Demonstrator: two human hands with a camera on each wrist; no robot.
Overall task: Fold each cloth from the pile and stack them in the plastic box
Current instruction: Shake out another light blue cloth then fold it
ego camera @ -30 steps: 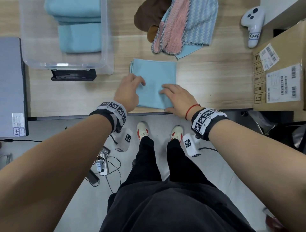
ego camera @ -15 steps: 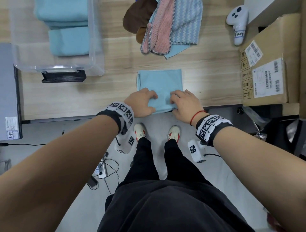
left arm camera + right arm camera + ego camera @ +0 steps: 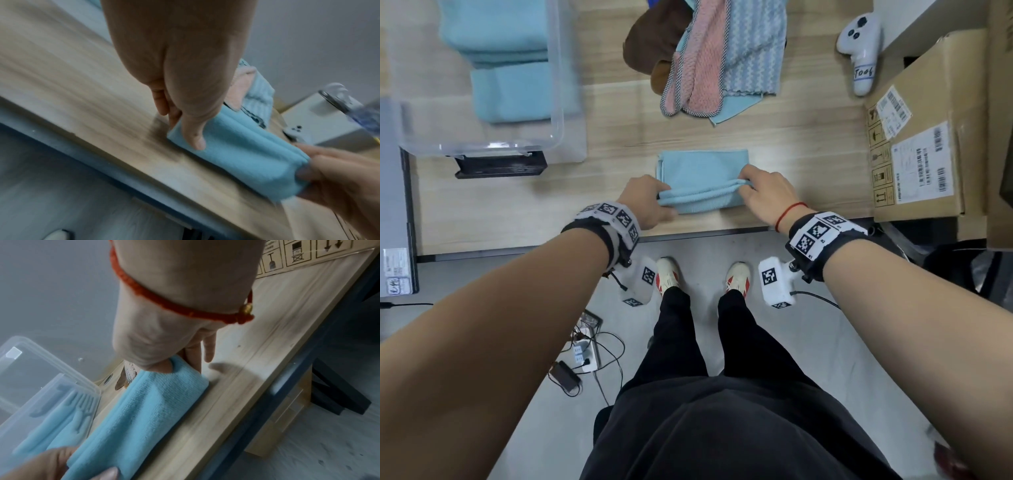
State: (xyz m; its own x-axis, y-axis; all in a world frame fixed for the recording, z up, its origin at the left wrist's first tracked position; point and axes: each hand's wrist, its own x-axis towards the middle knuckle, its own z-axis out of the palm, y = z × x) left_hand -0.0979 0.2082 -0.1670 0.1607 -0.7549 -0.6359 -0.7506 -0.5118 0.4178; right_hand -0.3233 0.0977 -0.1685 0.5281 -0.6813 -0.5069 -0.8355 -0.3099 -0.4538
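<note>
Plastic box [image 3: 565, 113], clear-walled, stands on the counter [image 3: 808, 144] far to the left of both grips and beyond them, with folded light blue cloths [image 3: 510, 92] stacked inside; a dark flat object [image 3: 500, 167] lies against its near wall. Next comes the left hand [image 3: 647, 202], whose grip pinches the left end of the light blue cloth [image 3: 702, 168]: in the left wrist view the thumb lies on top of the lifted layers and the fingers are tucked beneath them. Between the two grips the cloth's near edge is raised off the counter as a bunched fold of several layers, while the rest of the cloth lies flat on the counter just beyond the grips. At the right end the right hand [image 3: 767, 195] has its grip closed on the same fold, thumb pressed into the top and fingers under the edge, with the little finger pointing down at the counter, as the right wrist view shows. A red cord [image 3: 789, 214] circles that wrist. Beyond the grips, well apart from the held cloth, sits the pile [image 3: 709, 58] of unfolded cloths: brown, pink and pale blue zigzag. Further right stand a white controller [image 3: 861, 44] and a cardboard box [image 3: 928, 137], the latter near the right grip.
</note>
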